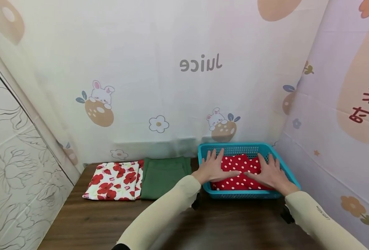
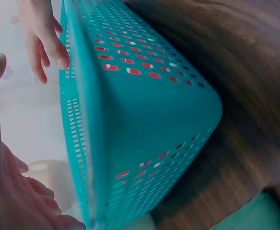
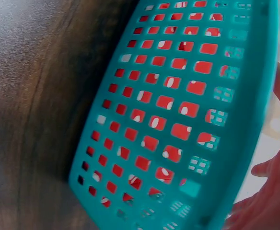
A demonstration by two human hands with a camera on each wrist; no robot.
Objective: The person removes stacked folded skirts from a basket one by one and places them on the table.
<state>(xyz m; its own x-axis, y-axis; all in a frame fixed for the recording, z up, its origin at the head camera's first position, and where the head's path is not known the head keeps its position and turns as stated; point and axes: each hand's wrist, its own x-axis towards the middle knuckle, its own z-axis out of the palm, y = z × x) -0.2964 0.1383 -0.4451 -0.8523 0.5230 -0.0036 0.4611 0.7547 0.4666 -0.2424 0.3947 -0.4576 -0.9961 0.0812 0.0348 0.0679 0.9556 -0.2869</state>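
Observation:
In the head view, a red cloth with white dots (image 1: 229, 184) lies inside a turquoise plastic basket (image 1: 246, 195). My left hand (image 1: 214, 171) is over the basket's left part, fingers spread and thumb stretched toward the middle. Mirroring it on the right, my right hand (image 1: 270, 175) has its fingers spread too, the thumbs' tips close together above the cloth. Neither hand grips anything. The left wrist view has the basket's corner (image 2: 145, 105) beside the left hand (image 2: 15, 191). Through the holes of the basket wall (image 3: 145, 96) in the right wrist view, the dotted red cloth shows.
Left of the basket lies a folded green cloth (image 1: 162, 175), next to a folded white cloth with red flowers (image 1: 114, 182). All rest on a dark wooden table (image 1: 87, 222). Printed curtains (image 1: 134, 86) hang close behind the table and on its right side.

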